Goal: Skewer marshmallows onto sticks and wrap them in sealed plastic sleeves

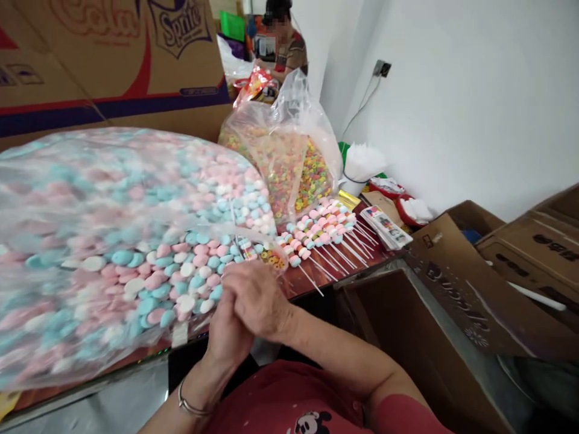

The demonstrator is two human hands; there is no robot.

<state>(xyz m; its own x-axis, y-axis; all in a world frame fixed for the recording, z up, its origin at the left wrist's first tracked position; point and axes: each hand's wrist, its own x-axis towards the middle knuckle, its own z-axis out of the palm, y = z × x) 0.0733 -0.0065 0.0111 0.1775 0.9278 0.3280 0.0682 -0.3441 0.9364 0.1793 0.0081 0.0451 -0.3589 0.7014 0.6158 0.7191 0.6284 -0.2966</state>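
My left hand point(228, 331), with a metal bangle at its wrist, is closed and pressed against my right hand point(262, 298) at the table's front edge. The fingers of my right hand curl over the left, and whatever lies between them is hidden. Just beyond my hands is a small clear container of ring-shaped candies point(272, 259). To their left spreads a big clear bag of pink, blue and white marshmallows point(154, 265). Marshmallow skewers point(316, 232) with white sticks lie in a row on the right, sticks toward me.
Behind the skewers stands a clear bag of colourful ring candies point(294, 169). A stack of printed cards point(385, 228) lies at the table's right end. Cardboard boxes point(452, 289) crowd the right side; a large carton point(113, 66) stands behind the marshmallows. Another person point(292, 51) sits at the back.
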